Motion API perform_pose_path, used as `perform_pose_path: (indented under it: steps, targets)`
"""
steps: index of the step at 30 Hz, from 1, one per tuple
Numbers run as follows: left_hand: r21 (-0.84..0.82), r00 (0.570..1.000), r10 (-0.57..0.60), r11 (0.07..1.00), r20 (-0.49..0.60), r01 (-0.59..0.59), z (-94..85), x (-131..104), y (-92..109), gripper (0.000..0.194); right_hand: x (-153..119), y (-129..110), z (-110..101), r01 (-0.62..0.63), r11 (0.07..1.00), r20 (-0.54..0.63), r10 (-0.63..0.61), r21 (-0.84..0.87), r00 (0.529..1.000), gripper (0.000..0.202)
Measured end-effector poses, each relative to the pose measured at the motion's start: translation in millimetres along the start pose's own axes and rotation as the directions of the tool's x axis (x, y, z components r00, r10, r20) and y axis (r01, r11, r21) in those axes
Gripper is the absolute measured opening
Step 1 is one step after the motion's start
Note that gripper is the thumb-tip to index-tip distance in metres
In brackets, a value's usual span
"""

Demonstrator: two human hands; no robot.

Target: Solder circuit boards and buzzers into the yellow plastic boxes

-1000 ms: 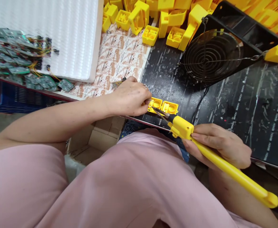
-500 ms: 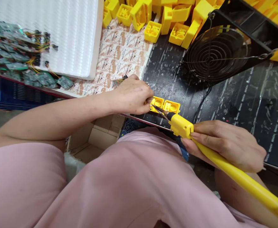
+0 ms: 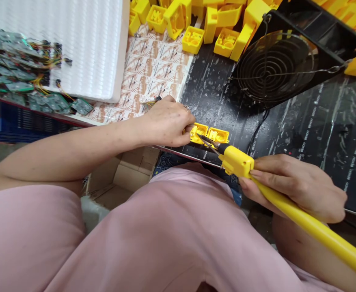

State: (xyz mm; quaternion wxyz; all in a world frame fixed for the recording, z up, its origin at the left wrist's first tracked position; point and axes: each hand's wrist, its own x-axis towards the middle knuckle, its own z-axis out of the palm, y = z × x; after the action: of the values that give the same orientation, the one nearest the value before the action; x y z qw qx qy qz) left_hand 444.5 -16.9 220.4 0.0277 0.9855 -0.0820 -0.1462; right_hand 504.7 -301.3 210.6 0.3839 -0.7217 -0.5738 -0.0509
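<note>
My right hand (image 3: 299,186) is wrapped round the yellow handle of a soldering iron (image 3: 237,160). Its dark, narrow tip points left, over the left half of a small open yellow plastic case (image 3: 218,135). The case lies near the table's front edge, its two halves side by side. At its left end, my left hand (image 3: 171,123) is closed in a pinch, with a bit of yellow wire showing by the fingertips. The fingers hide the wire's end and part of the case. Behind that hand, a small black connector (image 3: 158,98) with thin wires lies on the printed sheet.
A black fan (image 3: 275,69) with a wire guard stands at the back right. Many yellow cases (image 3: 193,39) are heaped along the back. On the left, green circuit boards (image 3: 19,77) with wires overlap a white foam sheet (image 3: 89,40). An open cardboard box (image 3: 126,178) sits below the table edge.
The soldering iron has drawn slightly right, its tip shifting away from my left fingertips. My left hand stays in the same place at the case.
</note>
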Motion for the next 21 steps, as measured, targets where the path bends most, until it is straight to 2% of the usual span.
perform_pose_path:
  steps: [5, 8, 10, 12, 14, 21]
  targets:
    - [-0.03, 0.999, 0.02, 0.999, -0.045, -0.022, 2.9, -3.2, -1.2, 0.026, 2.3, 2.7, 5.5, 0.032, 0.997, -0.088, -0.027, 0.064, 0.996, 0.008]
    - [-0.069, 0.993, 0.01, 0.997, -0.118, -0.018, 5.4, -9.8, -6.2, 0.03, -7.1, 5.6, 8.8, -0.025, 0.999, -0.205, 0.03, 0.031, 0.978, 0.038]
    - [-0.142, 0.986, -0.001, 0.99, -0.168, -0.023, 8.3, -14.1, -11.8, 0.035, -16.5, 6.0, 13.3, -0.152, 0.988, -0.296, 0.144, -0.006, 0.944, 0.055]
    - [-0.229, 0.979, -0.007, 0.973, -0.204, -0.041, 12.0, -16.8, -17.6, 0.037, -23.4, 5.3, 19.0, -0.256, 0.967, -0.368, 0.244, 0.015, 0.897, 0.06]
    - [-0.28, 0.973, -0.012, 0.958, -0.23, -0.055, 15.4, -17.5, -21.4, 0.038, -25.2, 4.6, 23.7, -0.294, 0.955, -0.397, 0.287, 0.044, 0.872, 0.058]
    - [-0.201, 0.97, -0.079, 0.979, -0.229, 0.032, 16.2, -13.5, -14.9, 0.032, -23.3, 13.0, 24.9, -0.249, 0.968, -0.398, 0.242, 0.035, 0.885, 0.047]
